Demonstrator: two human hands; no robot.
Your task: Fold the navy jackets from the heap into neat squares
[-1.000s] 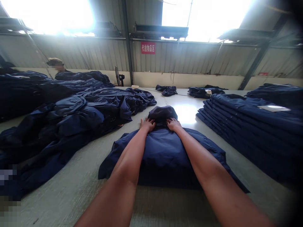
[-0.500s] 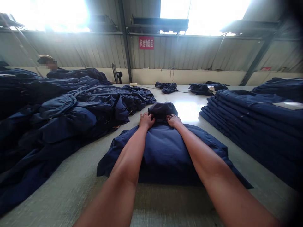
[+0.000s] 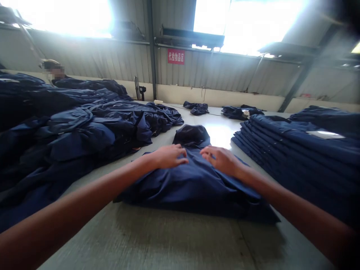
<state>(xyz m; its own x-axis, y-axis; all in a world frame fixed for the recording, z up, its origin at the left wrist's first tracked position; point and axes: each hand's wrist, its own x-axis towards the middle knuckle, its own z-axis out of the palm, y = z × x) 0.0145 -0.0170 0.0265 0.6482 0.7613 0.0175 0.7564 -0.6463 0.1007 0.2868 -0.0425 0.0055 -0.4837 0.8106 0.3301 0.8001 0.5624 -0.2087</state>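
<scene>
A navy hooded jacket [image 3: 185, 187] lies spread in front of me, its hood [image 3: 192, 135] pointing away toward the far side. Over the upper left of the jacket, just below the hood, is my left hand [image 3: 170, 155], fingers loosely bent and apart, gripping nothing. My right hand [image 3: 221, 159] is opposite it on the right, fingers slightly curled and holding nothing. Both hands appear raised a little off the cloth, though whether a fingertip brushes it I cannot tell.
Loose navy garments [image 3: 112, 120] are heaped on the left of the table [image 3: 168, 240]. At right stands a folded stack [image 3: 281, 150] with a white paper [image 3: 326, 134] on top. Small bundles [image 3: 197, 108] lie farther back. A person [image 3: 54, 71] is behind the left heap, near a fan [image 3: 139, 89].
Both hands have drawn back toward me from the hood's base, elbows spreading outward. The jacket's body has shifted and wrinkled slightly. My view has tilted a little.
</scene>
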